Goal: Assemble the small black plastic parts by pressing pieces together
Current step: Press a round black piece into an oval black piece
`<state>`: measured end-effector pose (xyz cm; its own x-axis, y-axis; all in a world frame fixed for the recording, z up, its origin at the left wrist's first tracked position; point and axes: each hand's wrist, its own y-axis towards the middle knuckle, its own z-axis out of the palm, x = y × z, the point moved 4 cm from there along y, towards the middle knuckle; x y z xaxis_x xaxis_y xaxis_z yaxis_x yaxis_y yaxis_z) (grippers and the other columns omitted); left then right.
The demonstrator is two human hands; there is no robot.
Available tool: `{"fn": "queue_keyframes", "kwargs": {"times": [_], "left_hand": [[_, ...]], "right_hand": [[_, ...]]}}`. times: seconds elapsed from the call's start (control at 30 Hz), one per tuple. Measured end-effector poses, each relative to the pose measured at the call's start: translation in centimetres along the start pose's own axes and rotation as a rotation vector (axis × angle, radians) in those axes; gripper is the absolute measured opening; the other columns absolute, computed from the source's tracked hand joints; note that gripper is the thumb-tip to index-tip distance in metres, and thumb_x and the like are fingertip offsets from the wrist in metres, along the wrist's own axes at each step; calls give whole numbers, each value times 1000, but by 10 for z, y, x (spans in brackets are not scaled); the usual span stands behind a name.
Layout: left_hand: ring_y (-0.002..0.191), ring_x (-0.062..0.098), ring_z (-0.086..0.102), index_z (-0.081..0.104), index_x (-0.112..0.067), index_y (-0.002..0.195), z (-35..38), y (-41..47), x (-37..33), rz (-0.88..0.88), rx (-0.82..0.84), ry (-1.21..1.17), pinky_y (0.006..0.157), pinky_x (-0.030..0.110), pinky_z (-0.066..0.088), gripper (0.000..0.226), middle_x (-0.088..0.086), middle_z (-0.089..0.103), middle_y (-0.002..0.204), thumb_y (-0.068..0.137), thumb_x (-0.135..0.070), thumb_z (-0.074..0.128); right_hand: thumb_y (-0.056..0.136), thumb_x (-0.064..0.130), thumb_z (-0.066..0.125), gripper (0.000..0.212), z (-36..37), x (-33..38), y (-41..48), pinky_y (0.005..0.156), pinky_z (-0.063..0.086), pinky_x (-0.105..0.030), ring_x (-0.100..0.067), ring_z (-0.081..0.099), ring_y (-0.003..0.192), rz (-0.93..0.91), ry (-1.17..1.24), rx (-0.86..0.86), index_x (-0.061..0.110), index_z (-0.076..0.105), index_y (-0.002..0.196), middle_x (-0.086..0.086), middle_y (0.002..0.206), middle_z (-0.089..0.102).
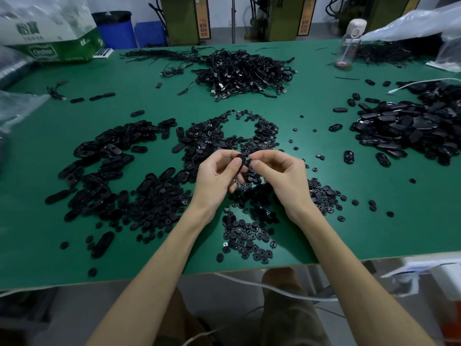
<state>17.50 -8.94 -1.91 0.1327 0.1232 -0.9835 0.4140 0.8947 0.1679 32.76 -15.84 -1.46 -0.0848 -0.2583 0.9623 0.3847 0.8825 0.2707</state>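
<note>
A small black oval plastic part (241, 160) is held up above the green table (349, 233) between both hands. My left hand (219, 178) pinches it from the left with curled fingers. My right hand (279, 176) pinches at its right end with thumb and forefinger; a smaller piece there is hidden by the fingertips. Below the hands lies a spread of small round black buttons (247, 236). A heap of black oval shells (104, 168) lies to the left.
A pile of black oval pieces (409, 131) lies at the right, and a tangle of black cables with USB plugs (244, 71) at the back centre. A green-and-white carton (57, 46) stands back left, a clear bottle (349, 46) and plastic bags back right. A white cable (269, 285) hangs at the table's front edge.
</note>
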Motion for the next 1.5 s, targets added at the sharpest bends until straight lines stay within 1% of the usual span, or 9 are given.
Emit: {"fn": "queue_keyframes", "kwargs": {"times": [0.17,0.3,0.53,0.77,1.03,1.17,1.3,1.37,1.5], "left_hand": [[82,12,70,70,-9,121,3,-1,1,5,49,81,72,27,59,29,5,75,104,101,7,56],[86,17,75,69,-2,126,3,0,2,9,36,94,70,26,59,30,9,77,103,98,6,63],[86,23,77,71,-3,115,3,0,4,25,11,95,72,31,62,22,9,79,94,94,3,69],[86,21,77,70,-3,115,4,0,3,25,22,93,73,32,63,23,11,78,95,94,6,69],[84,22,77,71,2,117,4,-2,1,38,19,104,74,28,62,23,12,79,96,94,4,70],[82,24,77,73,-1,113,5,-2,1,40,19,105,77,30,62,19,12,79,91,95,4,68],[83,25,77,73,-2,111,5,-1,2,37,26,109,78,32,63,17,12,79,93,96,3,67],[84,27,77,72,0,111,3,-1,4,28,11,98,80,35,63,15,12,79,94,97,1,67],[82,28,76,72,0,111,-1,0,5,17,-41,72,80,36,63,14,14,78,93,97,-2,67]], "right_hand": [[90,8,77,10,-1,2,0,78,55,-21,-10,70,81,-41,-166,-56,13,76,99,2,89,77],[91,11,77,7,0,4,-2,77,55,-21,-7,70,80,-43,-302,-86,16,77,96,6,85,76],[92,9,75,7,5,11,-4,74,46,-11,-4,65,79,-78,-452,-99,14,77,96,9,84,73],[92,8,75,7,8,14,-5,73,47,-10,-6,66,79,-101,-489,-85,15,77,94,9,84,73],[92,12,75,7,6,14,-6,74,52,-18,-11,68,81,-89,-494,-105,16,77,97,7,85,74],[91,11,75,6,6,15,-7,73,49,-16,-11,65,82,-101,-498,-115,17,76,95,4,89,72],[88,5,77,6,8,18,-8,73,44,-11,-4,61,81,-137,-517,-100,11,76,90,-2,93,68],[88,3,77,6,10,19,-8,74,44,-9,-1,60,81,-158,-510,-69,8,78,92,-3,95,67],[93,4,74,14,13,19,-9,75,46,-13,-7,61,88,-169,-496,-6,9,81,103,-1,102,66]]}}
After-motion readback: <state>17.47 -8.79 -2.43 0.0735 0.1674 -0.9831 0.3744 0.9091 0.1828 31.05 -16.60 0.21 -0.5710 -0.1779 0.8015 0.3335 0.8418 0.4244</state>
